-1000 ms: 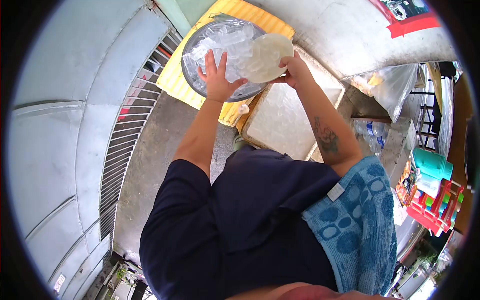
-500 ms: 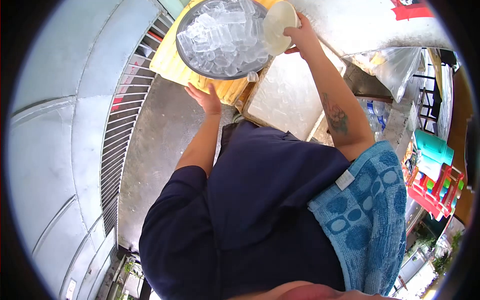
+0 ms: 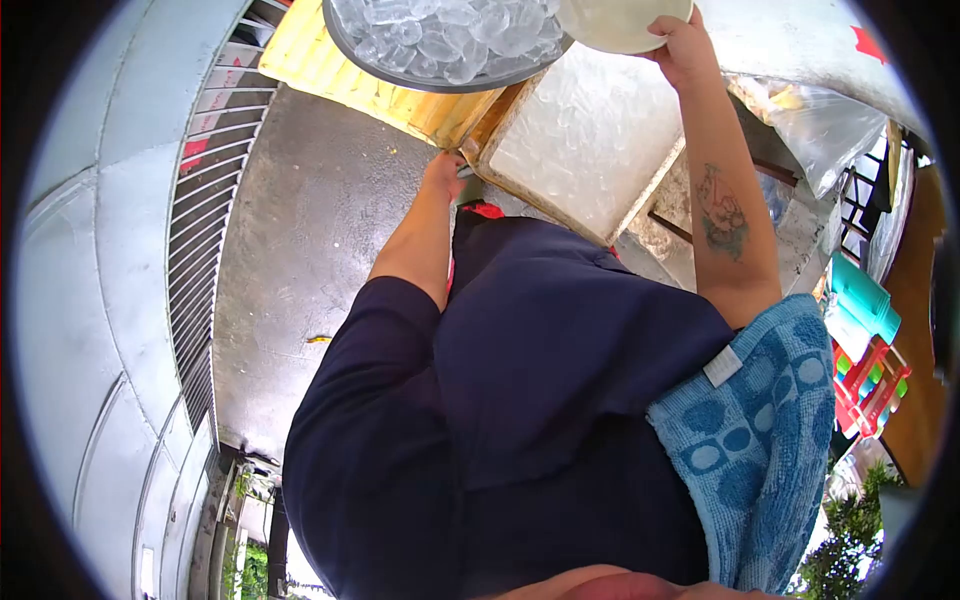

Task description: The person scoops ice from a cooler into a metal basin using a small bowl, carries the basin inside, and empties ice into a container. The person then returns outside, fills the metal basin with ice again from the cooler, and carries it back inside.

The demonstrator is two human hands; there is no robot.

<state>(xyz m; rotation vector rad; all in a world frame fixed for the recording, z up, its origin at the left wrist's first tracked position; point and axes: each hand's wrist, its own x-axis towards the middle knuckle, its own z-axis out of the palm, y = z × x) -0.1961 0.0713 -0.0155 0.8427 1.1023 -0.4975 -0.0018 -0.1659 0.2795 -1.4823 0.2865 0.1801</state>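
My right hand [image 3: 688, 52] grips the rim of a pale translucent bowl [image 3: 612, 24], cut off by the top edge of the view. Beside the bowl is a round grey basin [image 3: 440, 82], heaped with clear ice pieces [image 3: 450, 40]. The basin rests on a yellow slatted surface [image 3: 350, 85]. Low beside that surface's near corner, my left hand [image 3: 450, 175] is closed. Something small and whitish shows at its fingers, too unclear to name. To the right of this hand stands a pale open container [image 3: 570, 208] with ice in it.
A metal railing [image 3: 215, 200] runs along the left, beside the grey floor [image 3: 310, 220]. A clear plastic bag [image 3: 825, 135] hangs at the right. Farther right are a turquoise container [image 3: 862, 300] and a red rack [image 3: 872, 385]. A blue towel [image 3: 750, 430] hangs over my shoulder.
The view has shifted, so the basin sits higher in it. My left hand has left the yellow surface's edge, lowered and closed. The bowl has moved right, away from over the basin.
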